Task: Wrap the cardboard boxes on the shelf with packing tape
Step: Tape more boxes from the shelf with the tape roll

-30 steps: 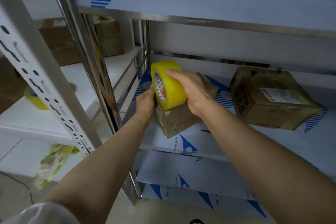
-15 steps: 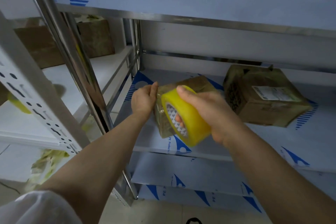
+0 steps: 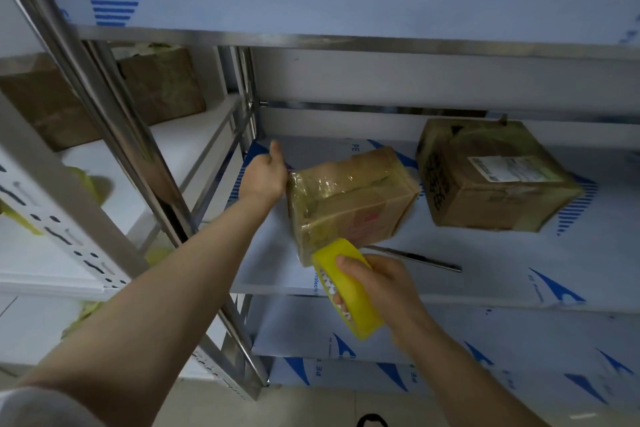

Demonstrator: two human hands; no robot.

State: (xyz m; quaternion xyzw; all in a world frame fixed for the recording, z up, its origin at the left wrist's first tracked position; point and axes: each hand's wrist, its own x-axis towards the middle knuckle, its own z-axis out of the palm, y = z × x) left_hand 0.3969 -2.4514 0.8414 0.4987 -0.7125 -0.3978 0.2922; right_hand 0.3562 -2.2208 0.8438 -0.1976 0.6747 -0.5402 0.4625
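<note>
A small cardboard box, shiny with clear tape, sits tilted on the middle shelf. My left hand holds its left end, thumb pointing up, fingers hidden behind the box. My right hand grips a yellow roll of packing tape just below the box's front lower corner, at the shelf's front edge. A second, larger cardboard box with a white label lies to the right, apart from the first.
A thin metal blade lies on the shelf just right of the roll. A steel upright stands to the left; beyond it a white rack holds two more boxes. The upper shelf overhangs close above.
My right hand has carried the tape roll from the top of the small box down its front to below the lower edge. My left hand has stayed on the box's left end.
</note>
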